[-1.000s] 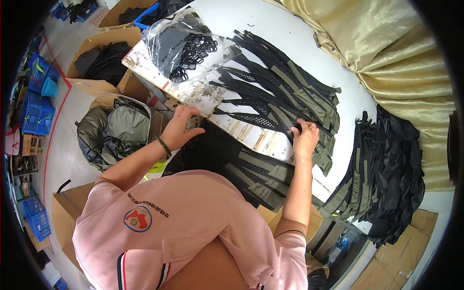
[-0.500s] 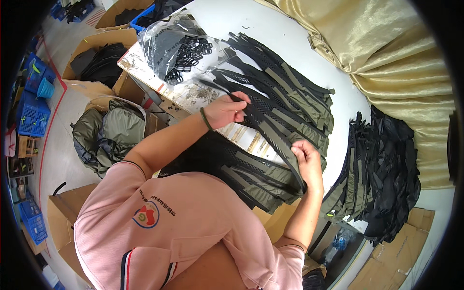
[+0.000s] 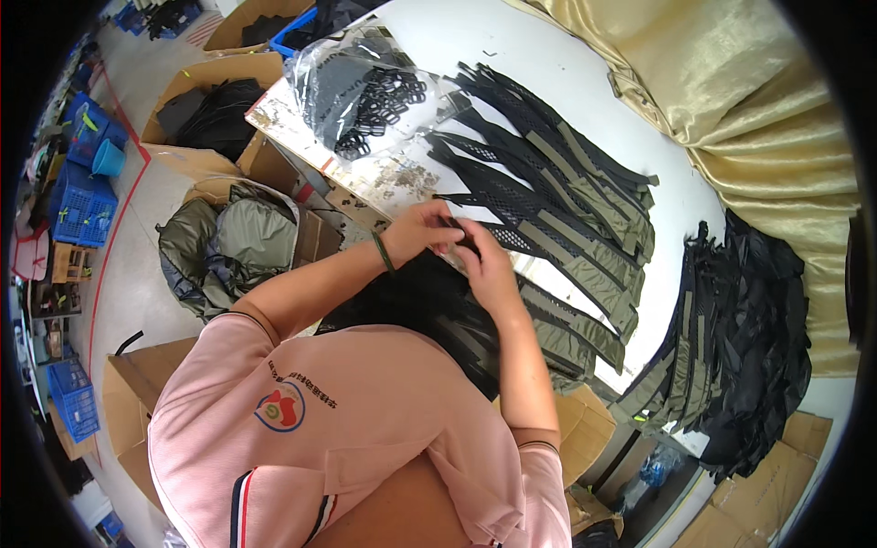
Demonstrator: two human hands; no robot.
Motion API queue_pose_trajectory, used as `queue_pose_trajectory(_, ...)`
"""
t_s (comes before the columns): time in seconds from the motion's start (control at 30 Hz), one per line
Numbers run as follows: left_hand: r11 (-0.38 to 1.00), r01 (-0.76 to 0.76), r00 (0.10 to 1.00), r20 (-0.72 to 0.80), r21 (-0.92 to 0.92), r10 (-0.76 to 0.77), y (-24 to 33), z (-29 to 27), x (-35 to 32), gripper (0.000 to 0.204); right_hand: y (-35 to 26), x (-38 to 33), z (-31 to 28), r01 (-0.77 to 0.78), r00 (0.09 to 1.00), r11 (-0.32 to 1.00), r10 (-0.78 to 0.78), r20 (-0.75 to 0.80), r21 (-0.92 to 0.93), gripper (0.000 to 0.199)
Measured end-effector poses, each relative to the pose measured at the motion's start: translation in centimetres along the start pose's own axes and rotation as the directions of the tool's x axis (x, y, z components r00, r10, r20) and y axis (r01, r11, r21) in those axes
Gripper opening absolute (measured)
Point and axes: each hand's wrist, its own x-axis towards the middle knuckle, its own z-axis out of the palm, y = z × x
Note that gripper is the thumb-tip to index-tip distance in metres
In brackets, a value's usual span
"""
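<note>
**A:** What do you see from where you sit?

**B:** I see both hands drawn close together over the near edge of the white counter (image 3: 585, 82). The left hand (image 3: 422, 230) and the right hand (image 3: 487, 268) meet on the end of a black mesh strap (image 3: 512, 239), fingers curled and pinching it. I cannot tell whether a small part sits between the fingertips; they cover it.

**A:** Where does that strap lie?

**B:** It rests on the counter, its near end in the hands, the rest running right into a fanned row of olive and black straps (image 3: 585, 210) that overlap one another. More of the same hang off the near edge, just below the right hand.

**A:** Anything else close by?

**B:** To the far left of the hands lies a clear plastic bag (image 3: 352, 87) of black rings, on the counter's left end. Well to the right, a dark heap of straps (image 3: 740, 338) lies beside a gold cloth (image 3: 731, 100). Down on the floor to the left, an open cardboard box (image 3: 315, 239) holds grey-green bags (image 3: 242, 242).

**A:** And the wrist?

**B:** I see a dark band (image 3: 384, 252) on the left one.
</note>
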Motion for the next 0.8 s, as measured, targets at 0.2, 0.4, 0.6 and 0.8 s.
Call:
queue_pose_trajectory(0.2,0.475,-0.206,0.846,-0.088,0.855,0.525,5.7,-11.1,4.7,0.016,3.6,1.0,2.0,0.033,0.992,0.999,-0.033,-0.123,-0.006,0.018)
queue_pose_trajectory(0.4,0.047,0.155,0.938,-0.162,0.987,0.305,7.2,-17.8,9.2,0.030,4.8,1.2,2.8,-0.071,0.996,0.997,0.072,-0.043,0.015,0.012)
queue_pose_trajectory(0.6,0.101,0.159,0.969,-0.175,0.982,0.174,7.4,-17.4,9.9,0.029,4.6,1.4,2.5,-0.167,0.985,0.984,0.165,-0.042,-0.060,0.013)
queue_pose_trajectory(0.8,0.132,0.052,0.887,-0.106,0.990,0.449,8.1,-17.3,8.5,0.019,5.5,1.8,2.6,-0.131,0.991,0.987,0.134,-0.027,0.091,0.013)
